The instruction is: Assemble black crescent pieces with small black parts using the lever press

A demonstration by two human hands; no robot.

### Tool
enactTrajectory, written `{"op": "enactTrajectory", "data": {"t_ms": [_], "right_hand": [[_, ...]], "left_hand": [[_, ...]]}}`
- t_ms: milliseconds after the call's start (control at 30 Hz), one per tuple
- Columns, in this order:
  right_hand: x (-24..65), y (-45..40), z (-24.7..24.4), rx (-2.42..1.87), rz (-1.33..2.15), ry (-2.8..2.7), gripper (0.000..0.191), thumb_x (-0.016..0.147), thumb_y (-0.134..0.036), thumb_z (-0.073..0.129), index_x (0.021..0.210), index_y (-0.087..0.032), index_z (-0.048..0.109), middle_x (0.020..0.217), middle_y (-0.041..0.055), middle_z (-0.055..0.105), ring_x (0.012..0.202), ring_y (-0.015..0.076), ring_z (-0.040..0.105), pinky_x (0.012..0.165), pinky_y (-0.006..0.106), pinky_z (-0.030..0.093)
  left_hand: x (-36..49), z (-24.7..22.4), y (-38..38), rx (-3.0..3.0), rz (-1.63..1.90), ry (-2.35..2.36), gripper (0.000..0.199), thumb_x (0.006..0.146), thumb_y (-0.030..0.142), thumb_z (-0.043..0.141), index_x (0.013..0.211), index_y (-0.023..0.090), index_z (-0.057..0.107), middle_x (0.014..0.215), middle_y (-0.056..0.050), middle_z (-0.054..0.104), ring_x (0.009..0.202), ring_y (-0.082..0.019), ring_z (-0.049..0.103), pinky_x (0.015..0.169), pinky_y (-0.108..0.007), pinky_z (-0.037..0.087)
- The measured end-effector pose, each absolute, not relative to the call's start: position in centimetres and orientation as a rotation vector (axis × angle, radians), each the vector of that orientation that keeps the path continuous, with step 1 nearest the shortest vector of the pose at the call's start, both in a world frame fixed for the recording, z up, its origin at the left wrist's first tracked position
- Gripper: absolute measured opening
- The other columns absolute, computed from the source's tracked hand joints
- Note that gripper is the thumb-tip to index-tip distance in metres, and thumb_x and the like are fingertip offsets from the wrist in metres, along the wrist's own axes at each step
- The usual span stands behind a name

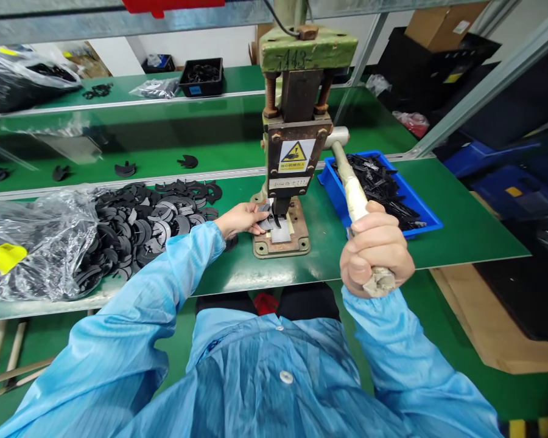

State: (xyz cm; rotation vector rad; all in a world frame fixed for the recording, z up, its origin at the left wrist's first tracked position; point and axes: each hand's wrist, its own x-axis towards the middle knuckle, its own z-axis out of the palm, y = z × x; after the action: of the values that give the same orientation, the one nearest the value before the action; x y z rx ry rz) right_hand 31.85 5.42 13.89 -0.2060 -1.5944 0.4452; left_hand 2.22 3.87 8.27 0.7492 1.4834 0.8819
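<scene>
A green hand press [293,121] stands on the bench in front of me, its ram down close to the base plate [302,234]. My left hand [244,220] pinches a black curved plastic part [265,220] at the press's left side, under the ram. Part of that piece is hidden by my fingers and the ram. My right hand [377,249] is wrapped round the end of the press lever [349,176], whose grip is bound in pale, worn tape. The lever slopes down from the press toward me.
Left of the press lies a heap of black curved parts [141,222], spilling from a clear plastic bag [36,243]. A blue bin [427,222] of thin black pieces sits to the right, beyond the lever. Several single parts rest on the conveyor belt [164,137] behind, and a black tray [201,89] stands farther back.
</scene>
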Motion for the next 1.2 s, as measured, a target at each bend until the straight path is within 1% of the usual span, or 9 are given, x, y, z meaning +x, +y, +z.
{"op": "enactTrajectory", "data": {"t_ms": [133,267,333,533,667,800,933,1033,1200], "right_hand": [[30.9,6.6,18.2,-0.084,0.376,-1.531,0.021,0.095,-0.048,0.076,0.092,-0.029,0.069,0.079,-0.0046,0.065,0.092,0.0171,0.073,0.111,0.058,0.063],[30.3,9.9,24.7,0.015,0.355,-1.597,0.058,0.096,-0.058,0.074,0.143,-0.029,0.06,0.135,0.0021,0.067,0.132,0.0235,0.071,0.122,0.057,0.058],[30.3,11.2,26.0,-0.018,0.386,-1.632,0.064,0.099,-0.056,0.072,0.152,-0.027,0.051,0.149,0.0058,0.06,0.148,0.0264,0.062,0.127,0.055,0.054],[30.2,8.2,16.7,-0.516,0.531,-1.739,0.03,0.103,-0.041,0.068,0.129,-0.027,0.063,0.118,0.0055,0.069,0.11,0.0167,0.072,0.104,0.041,0.065],[29.2,3.6,11.0,-0.509,0.765,-2.138,0.037,0.099,-0.036,0.072,0.134,-0.026,0.066,0.119,0.0073,0.079,0.108,0.0201,0.078,0.095,0.038,0.067],[28.4,1.7,10.5,-0.426,0.738,-2.234,0.017,0.103,-0.033,0.065,0.116,-0.025,0.071,0.107,0.0052,0.081,0.098,0.0179,0.078,0.09,0.034,0.064],[28.7,1.7,10.6,-0.438,0.665,-2.233,0.013,0.103,-0.035,0.064,0.106,-0.023,0.071,0.096,0.0054,0.079,0.09,0.019,0.074,0.084,0.036,0.06],[29.0,1.7,10.3,-0.435,0.623,-2.245,0.013,0.102,-0.035,0.065,0.105,-0.023,0.07,0.095,0.0063,0.079,0.086,0.0202,0.072,0.081,0.037,0.058],[29.0,1.2,9.6,-0.381,0.62,-2.225,0.01,0.1,-0.034,0.068,0.1,-0.025,0.071,0.097,0.0064,0.08,0.094,0.0229,0.076,0.091,0.043,0.062]], "left_hand": [[3.0,8.5,3.4,0.749,0.923,1.501,0.034,0.095,0.031,0.087,0.082,0.018,0.057,0.063,0.0,0.068,0.06,-0.014,0.076,0.057,-0.02,0.06],[3.6,9.0,2.2,0.77,1.02,1.479,0.033,0.097,0.037,0.085,0.09,0.017,0.06,0.069,-0.003,0.073,0.058,-0.014,0.075,0.057,-0.021,0.061],[3.6,9.4,0.8,0.803,1.069,1.453,0.036,0.096,0.043,0.085,0.092,0.017,0.06,0.07,-0.004,0.074,0.058,-0.014,0.074,0.056,-0.022,0.061],[3.1,11.9,-5.0,0.976,1.168,1.317,0.053,0.088,0.061,0.088,0.089,0.019,0.057,0.071,-0.004,0.076,0.058,-0.015,0.074,0.054,-0.022,0.059],[4.1,13.1,-7.3,1.017,1.151,1.216,0.058,0.086,0.068,0.086,0.091,0.019,0.057,0.071,-0.004,0.076,0.059,-0.016,0.074,0.057,-0.026,0.061],[5.5,12.9,-8.3,1.06,1.075,1.203,0.054,0.09,0.067,0.082,0.095,0.019,0.059,0.076,-0.004,0.074,0.06,-0.016,0.071,0.059,-0.028,0.059],[6.7,12.9,-9.2,1.292,1.319,1.547,0.04,0.095,0.055,0.08,0.106,0.021,0.065,0.092,-0.003,0.068,0.076,-0.015,0.065,0.069,-0.028,0.055],[7.7,13.7,-9.6,1.622,1.298,1.698,0.028,0.098,0.046,0.077,0.093,0.021,0.066,0.09,-0.002,0.063,0.083,-0.016,0.058,0.076,-0.03,0.049],[8.9,13.9,-8.6,1.553,1.15,1.627,0.049,0.102,0.051,0.068,0.069,0.021,0.047,0.073,0.002,0.046,0.069,-0.013,0.043,0.064,-0.03,0.035]]}}
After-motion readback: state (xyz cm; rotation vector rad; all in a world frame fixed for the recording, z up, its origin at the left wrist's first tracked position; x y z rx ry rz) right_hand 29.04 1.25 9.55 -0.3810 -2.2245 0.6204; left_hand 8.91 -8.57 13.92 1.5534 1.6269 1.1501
